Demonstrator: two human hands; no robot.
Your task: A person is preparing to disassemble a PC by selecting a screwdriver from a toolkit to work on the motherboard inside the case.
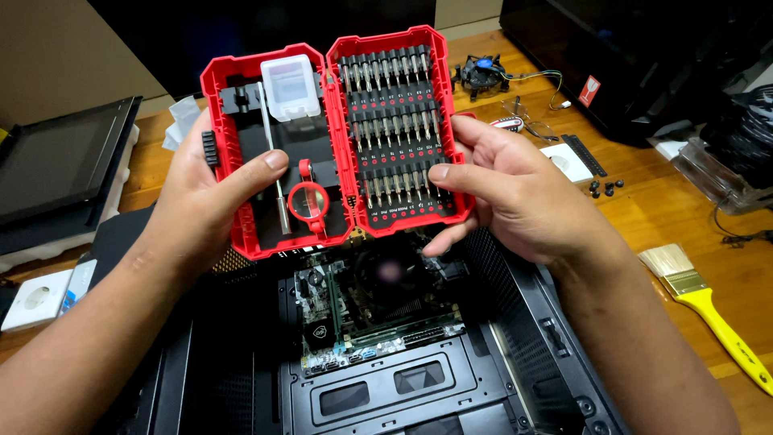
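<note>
My left hand [201, 193] and my right hand [507, 189] hold a red screwdriver bit case [338, 145] spread open above an open black computer case [378, 354]. The case's right half carries rows of several metal bits [394, 129]. Its left half holds a thin driver shaft [272, 153], a small clear plastic box [290, 87] and a small round magnifier [308, 201]. My left thumb lies across the left half. My right thumb and fingers clamp the right edge. A green motherboard [354, 314] lies inside the computer below.
On the wooden table to the right lie a yellow-handled paintbrush [708, 306], a few black screws [604, 188], a white card [568, 161] and a cooler fan [481, 74]. A black side panel [56, 169] and a white socket block [36, 300] sit left.
</note>
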